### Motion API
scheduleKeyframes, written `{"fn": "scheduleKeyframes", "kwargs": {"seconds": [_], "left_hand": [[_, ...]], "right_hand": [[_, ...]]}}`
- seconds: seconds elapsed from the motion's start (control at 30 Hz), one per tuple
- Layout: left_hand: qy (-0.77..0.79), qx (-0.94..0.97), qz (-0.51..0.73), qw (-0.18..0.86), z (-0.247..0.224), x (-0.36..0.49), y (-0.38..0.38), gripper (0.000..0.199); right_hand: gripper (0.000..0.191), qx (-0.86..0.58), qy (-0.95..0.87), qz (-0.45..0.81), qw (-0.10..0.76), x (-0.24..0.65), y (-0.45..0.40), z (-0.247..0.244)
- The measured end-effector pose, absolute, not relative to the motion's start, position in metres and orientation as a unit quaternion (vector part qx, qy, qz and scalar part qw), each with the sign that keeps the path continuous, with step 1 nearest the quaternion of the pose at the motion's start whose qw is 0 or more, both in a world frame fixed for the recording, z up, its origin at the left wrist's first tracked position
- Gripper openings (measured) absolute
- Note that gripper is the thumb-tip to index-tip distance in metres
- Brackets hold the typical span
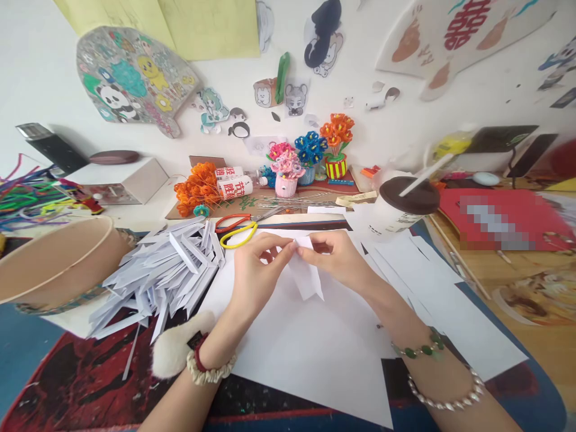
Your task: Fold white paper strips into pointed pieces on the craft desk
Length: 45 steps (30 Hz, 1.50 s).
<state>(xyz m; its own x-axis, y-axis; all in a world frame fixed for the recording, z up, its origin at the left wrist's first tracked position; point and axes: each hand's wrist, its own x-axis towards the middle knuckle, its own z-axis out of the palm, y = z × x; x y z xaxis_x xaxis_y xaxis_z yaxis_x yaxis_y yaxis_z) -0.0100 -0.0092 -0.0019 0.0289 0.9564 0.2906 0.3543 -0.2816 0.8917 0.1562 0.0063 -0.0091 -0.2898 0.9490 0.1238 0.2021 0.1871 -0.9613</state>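
A small white paper strip [308,277] hangs between my two hands, its lower end spread in a notched shape. My left hand [263,267] pinches its upper edge between thumb and forefinger. From the other side my right hand [335,255] grips the same strip, fingertips almost touching those of the left. Beneath both hands lies a large white paper sheet [315,354]. Left of my left hand is a heap of folded white paper strips [166,270]. Scissors with red and yellow handles [238,236] rest just behind the left hand.
A round tan container [63,258] stands at the left beside the heap. Behind the right hand is a lidded cup with a straw [400,207]. More white sheets [432,288] lie at right, near a red folder [508,219]. Craft flower pots [288,174] line the back.
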Motion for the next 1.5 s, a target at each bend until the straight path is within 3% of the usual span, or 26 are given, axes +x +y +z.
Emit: {"fn": "scheduleKeyframes", "kwargs": {"seconds": [0.23, 0.37, 1.33, 1.5], "left_hand": [[0.517, 0.504, 0.49, 0.488, -0.0041, -0.0121, -0.005, 0.016], [0.498, 0.477, 0.491, 0.533, -0.0044, -0.0127, -0.0043, 0.016], [0.49, 0.461, 0.506, 0.54, -0.0044, -0.0072, -0.0074, 0.015], [0.5, 0.505, 0.498, 0.497, -0.0014, -0.0096, -0.0066, 0.017]], "right_hand": [[0.03, -0.426, -0.626, 0.531, 0.381, 0.1549, 0.0065, -0.0073], [0.03, -0.422, -0.603, 0.565, 0.373, 0.1568, 0.0065, -0.0051], [0.025, -0.435, -0.551, 0.588, 0.401, 0.1529, 0.0033, -0.0065], [0.026, -0.447, -0.55, 0.585, 0.395, 0.1536, 0.0021, -0.0057]]}}
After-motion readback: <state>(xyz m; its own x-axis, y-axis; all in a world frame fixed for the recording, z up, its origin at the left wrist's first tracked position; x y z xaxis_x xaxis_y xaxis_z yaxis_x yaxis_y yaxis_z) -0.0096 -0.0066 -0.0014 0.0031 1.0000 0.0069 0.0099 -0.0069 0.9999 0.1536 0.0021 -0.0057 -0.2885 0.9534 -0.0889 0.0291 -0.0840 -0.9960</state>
